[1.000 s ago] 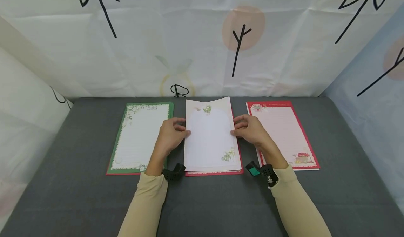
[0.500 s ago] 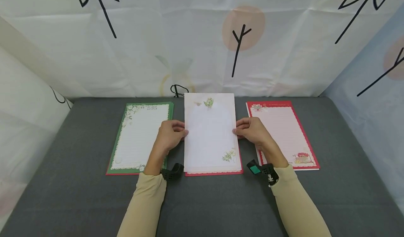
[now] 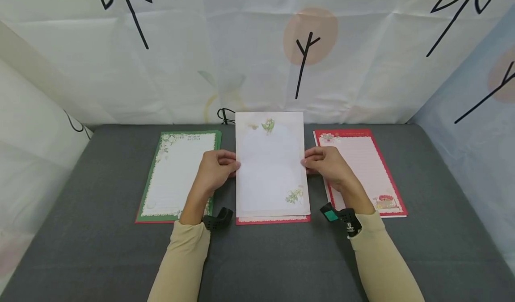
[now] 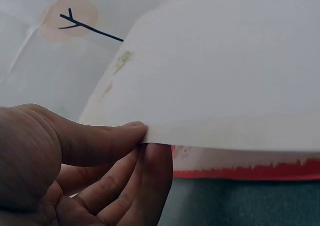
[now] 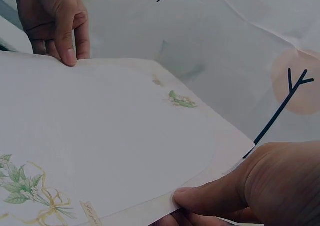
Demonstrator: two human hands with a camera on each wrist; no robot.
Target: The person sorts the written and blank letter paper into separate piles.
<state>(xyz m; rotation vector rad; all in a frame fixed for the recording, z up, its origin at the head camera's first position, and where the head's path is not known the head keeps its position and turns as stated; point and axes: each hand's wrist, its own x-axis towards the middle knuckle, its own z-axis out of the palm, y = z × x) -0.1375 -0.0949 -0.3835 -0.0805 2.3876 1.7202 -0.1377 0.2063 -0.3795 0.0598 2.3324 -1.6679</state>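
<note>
A pale sheet of paper (image 3: 270, 168) with green leaf prints is held up at the middle of the table. My left hand (image 3: 217, 170) pinches its left edge, thumb on top and fingers beneath, as the left wrist view shows. At the opposite edge my right hand (image 3: 327, 164) pinches it the same way. Below the sheet lies a red-bordered paper (image 3: 273, 220), mostly hidden, its front edge showing. In the left wrist view there is a gap between the raised paper (image 4: 225, 85) and the red border (image 4: 250, 172) underneath.
To the left lies a green-bordered stack of paper (image 3: 179, 177), partly behind my left hand. A red-bordered stack of paper (image 3: 362, 172) lies to the right, overlapped by my right hand and forearm. Behind the grey table (image 3: 265, 262) hangs a white printed curtain (image 3: 257, 47).
The sheet has risen off the red-bordered paper toward me, its far edge now overlapping the curtain. Its bent top edge has straightened. Both hands keep their pinch; the right has shifted slightly right.
</note>
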